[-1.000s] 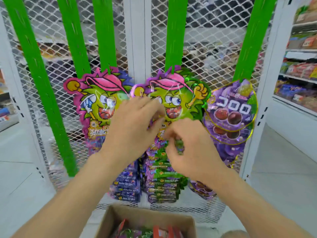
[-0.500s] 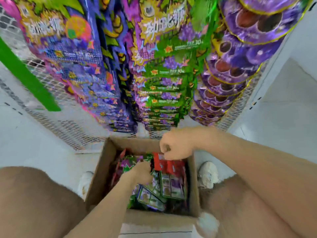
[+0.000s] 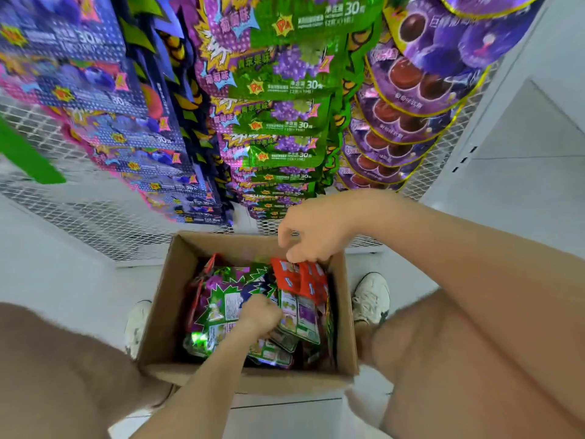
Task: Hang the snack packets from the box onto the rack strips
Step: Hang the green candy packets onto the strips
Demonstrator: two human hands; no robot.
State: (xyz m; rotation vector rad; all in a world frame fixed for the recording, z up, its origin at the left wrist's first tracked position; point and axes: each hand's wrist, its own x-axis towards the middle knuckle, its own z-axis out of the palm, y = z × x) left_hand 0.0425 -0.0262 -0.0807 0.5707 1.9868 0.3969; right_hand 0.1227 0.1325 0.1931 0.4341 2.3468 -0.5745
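Pinching red packet, right hand over box.

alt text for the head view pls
Two hands reach into a box of snack packets: the right hand pinches a red packet, the left hand curls among green packets. Behind, hung packets cover the mesh.

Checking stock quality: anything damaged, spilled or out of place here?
Nothing stands out. The packets lie jumbled inside the box, none on the floor; the hung packets overlap in neat columns.
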